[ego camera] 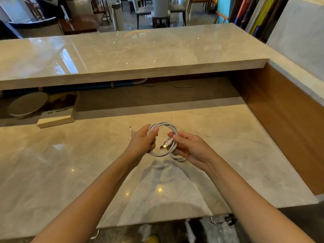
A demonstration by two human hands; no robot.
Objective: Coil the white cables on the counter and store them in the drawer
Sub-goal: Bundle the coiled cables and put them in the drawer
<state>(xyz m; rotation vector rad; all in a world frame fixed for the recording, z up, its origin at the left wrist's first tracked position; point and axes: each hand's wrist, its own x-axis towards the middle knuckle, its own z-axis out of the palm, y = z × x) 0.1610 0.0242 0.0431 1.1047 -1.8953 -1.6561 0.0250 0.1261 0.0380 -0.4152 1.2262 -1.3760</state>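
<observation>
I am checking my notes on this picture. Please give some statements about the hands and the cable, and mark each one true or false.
1. Both the left hand and the right hand hold the coiled white cable. True.
2. The coiled white cable lies flat on the counter. False: the hands hold it up above the counter.
3. A metal plug shows inside the ring of the coil. True.
4. The book lies right of the hands. False: it lies far to their left.

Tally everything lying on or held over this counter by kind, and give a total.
White cables: 2 (coiled cable, loose cable)
Books: 1 (book)
Dishes: 1 (dish)
Total: 4
</observation>
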